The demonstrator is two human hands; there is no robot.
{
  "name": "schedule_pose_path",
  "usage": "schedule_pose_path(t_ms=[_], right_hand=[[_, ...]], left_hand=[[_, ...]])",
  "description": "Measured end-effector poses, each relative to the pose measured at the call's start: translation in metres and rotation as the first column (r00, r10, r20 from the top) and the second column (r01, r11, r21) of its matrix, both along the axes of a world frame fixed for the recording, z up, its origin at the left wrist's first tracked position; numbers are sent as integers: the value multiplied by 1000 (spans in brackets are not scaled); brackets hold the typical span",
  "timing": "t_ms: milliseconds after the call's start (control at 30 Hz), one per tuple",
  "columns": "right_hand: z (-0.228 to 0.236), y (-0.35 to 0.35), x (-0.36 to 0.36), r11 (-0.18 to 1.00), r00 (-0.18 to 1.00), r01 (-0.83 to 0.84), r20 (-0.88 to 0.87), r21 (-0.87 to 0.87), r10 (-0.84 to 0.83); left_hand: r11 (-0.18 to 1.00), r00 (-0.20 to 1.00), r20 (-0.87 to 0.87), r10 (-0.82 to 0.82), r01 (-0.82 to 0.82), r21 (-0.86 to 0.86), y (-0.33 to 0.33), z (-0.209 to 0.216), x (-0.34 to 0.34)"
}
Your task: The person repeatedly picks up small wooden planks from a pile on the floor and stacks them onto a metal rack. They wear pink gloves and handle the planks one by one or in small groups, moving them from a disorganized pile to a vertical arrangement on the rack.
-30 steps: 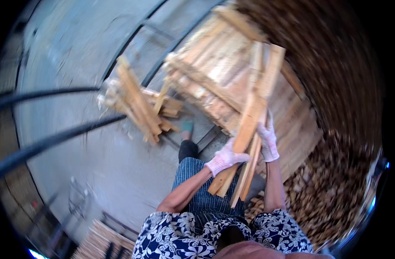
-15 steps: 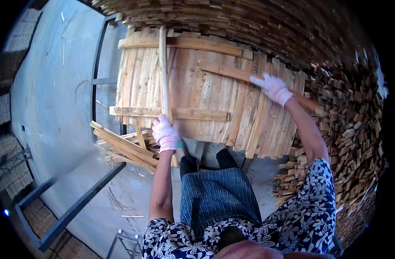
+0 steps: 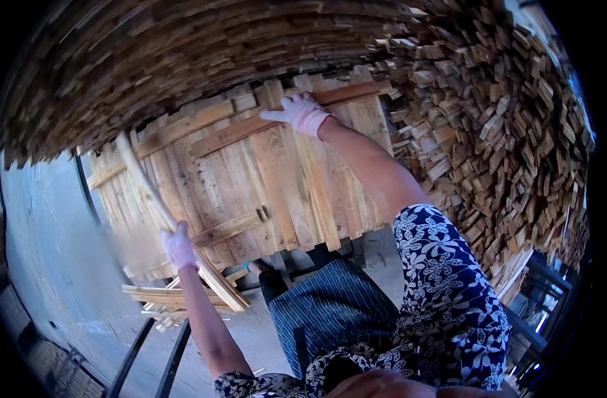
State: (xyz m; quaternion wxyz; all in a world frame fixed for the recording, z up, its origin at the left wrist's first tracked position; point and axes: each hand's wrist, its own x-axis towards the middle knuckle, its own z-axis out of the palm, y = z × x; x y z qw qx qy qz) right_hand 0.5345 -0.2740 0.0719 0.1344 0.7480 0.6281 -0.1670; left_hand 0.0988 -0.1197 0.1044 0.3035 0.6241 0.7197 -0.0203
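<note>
A row of pale wooden boards (image 3: pixel 214 182) lies side by side as a panel in front of me. My left hand (image 3: pixel 179 247), in a whitish-pink knit glove, is closed around a long pale wood strip (image 3: pixel 146 180) that slants over the panel's left part. My right hand (image 3: pixel 302 114), gloved alike, grips a reddish-brown wooden slat (image 3: pixel 233 134) from above, near the panel's far edge. This slat lies crosswise over the boards. Left of it, another crosswise slat (image 3: pixel 177 134) runs along the far edge, and a third slat (image 3: pixel 229 227) crosses the near side.
Loose wood strips (image 3: pixel 174 297) lie in a heap at the near left, by a dark metal frame (image 3: pixel 174 365). Stacked wood (image 3: pixel 184 50) rises behind the panel, and more wood pieces (image 3: pixel 489 132) are piled high at the right. Bluish-grey floor (image 3: pixel 58 225) extends on the left.
My view has turned to the right. The slat in my right hand has come up beside the far-edge slat and lines up more closely with it. My left hand still holds its strip.
</note>
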Motion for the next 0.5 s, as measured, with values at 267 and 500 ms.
schedule_pose_path(t_ms=[267, 500], right_hand=[[-21, 6, 9, 982, 983, 132, -109, -137, -148], [18, -4, 2, 992, 998, 25, -48, -127, -31]], left_hand=[[726, 245, 683, 688, -241, -644, -169, 87, -10], [74, 156, 59, 986, -96, -993, -366, 4, -56]])
